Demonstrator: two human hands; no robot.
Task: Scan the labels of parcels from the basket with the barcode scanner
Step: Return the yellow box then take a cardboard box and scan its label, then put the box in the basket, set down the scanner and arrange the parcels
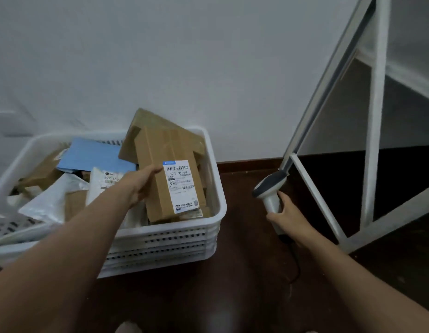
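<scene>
Step in hand: left hand (142, 182) grips a cardboard parcel (170, 174) tilted over the white basket (184, 239), label (182, 186) up; right hand (289, 216) is wrapped round the barcode scanner (268, 192), at 3 o'clock of the basket. Next, probably: swing the scanner head toward 9 o'clock onto the barcode. Basket is crowded: brown boxes, white mailers (52, 200), a blue envelope (93, 156).

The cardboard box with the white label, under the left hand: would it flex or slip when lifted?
The cardboard box probably stays stiff: its faces look flat and taped. It may be fairly light, since the left hand tilts it alone. Its matte cardboard likely grips well.
</scene>
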